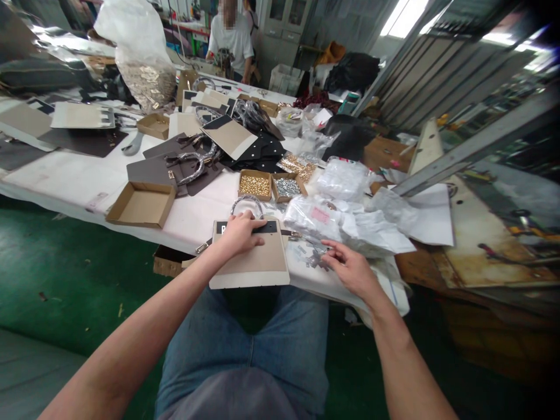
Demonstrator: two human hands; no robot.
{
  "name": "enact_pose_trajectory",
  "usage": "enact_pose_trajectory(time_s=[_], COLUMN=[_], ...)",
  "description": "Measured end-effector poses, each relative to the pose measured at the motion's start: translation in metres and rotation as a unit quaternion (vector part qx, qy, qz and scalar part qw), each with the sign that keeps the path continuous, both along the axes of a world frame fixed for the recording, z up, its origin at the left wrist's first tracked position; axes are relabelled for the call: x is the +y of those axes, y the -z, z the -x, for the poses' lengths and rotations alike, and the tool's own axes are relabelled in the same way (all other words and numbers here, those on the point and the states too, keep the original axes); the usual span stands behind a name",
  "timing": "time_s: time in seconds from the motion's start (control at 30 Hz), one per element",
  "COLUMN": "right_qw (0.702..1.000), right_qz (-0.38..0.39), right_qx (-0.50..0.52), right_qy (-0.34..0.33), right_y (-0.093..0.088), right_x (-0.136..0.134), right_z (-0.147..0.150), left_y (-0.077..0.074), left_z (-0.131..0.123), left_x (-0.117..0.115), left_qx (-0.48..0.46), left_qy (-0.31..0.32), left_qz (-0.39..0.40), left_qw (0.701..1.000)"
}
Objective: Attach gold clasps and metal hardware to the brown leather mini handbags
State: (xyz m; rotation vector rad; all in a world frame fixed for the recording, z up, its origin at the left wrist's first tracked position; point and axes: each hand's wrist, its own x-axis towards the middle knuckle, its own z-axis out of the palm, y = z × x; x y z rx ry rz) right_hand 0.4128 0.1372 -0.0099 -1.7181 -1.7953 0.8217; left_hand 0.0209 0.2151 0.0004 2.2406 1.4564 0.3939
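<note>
My left hand (242,236) lies on a beige bag panel (251,259) with a dark band along its top, thumb and forefinger apart. The panel rests at the table's front edge, above my lap. Behind its top edge rises a plastic-wrapped handle (246,201). Dark straps with metal fittings stick out from both sides of the panel. My right hand (347,265) hovers over a small pile of flat grey metal pieces (315,258), fingers apart. I can make out nothing in its fingers.
Small cardboard boxes hold gold fittings (255,185) and silver fittings (287,186). A shallow cardboard tray (142,204) sits left. Plastic bags (312,216) crowd the right side. More panels (230,137) are piled behind. A person (231,41) stands across the table; a metal post (464,146) slants at right.
</note>
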Motion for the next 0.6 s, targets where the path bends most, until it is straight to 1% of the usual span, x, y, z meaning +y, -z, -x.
enact_pose_trajectory(time_s=[0.17,0.23,0.3,0.4,0.5,0.6], right_qw=[0.999,0.999,0.999,0.994,0.988,0.973], right_qz=[-0.008,-0.021,-0.037,-0.059,-0.091,-0.138], right_qx=[0.041,0.023,-0.011,-0.035,-0.036,-0.058], right_qy=[0.021,0.008,-0.031,-0.088,-0.12,-0.178], right_y=[-0.002,-0.004,-0.008,-0.017,-0.027,-0.031], right_x=[0.001,0.003,0.007,0.018,0.033,0.052], right_z=[0.004,0.008,0.016,0.041,0.074,0.105], left_y=[-0.001,-0.002,-0.002,-0.001,0.001,0.003], left_z=[0.0,0.001,0.002,0.002,0.002,0.002], left_x=[0.0,0.0,-0.001,0.0,0.001,0.001], left_qx=[-0.001,-0.001,-0.005,-0.007,-0.002,0.0], left_qy=[0.0,-0.003,-0.003,-0.001,-0.003,-0.004], left_qz=[0.007,0.007,0.002,-0.004,-0.007,-0.01], left_qw=[1.0,1.0,1.0,1.0,1.0,1.0])
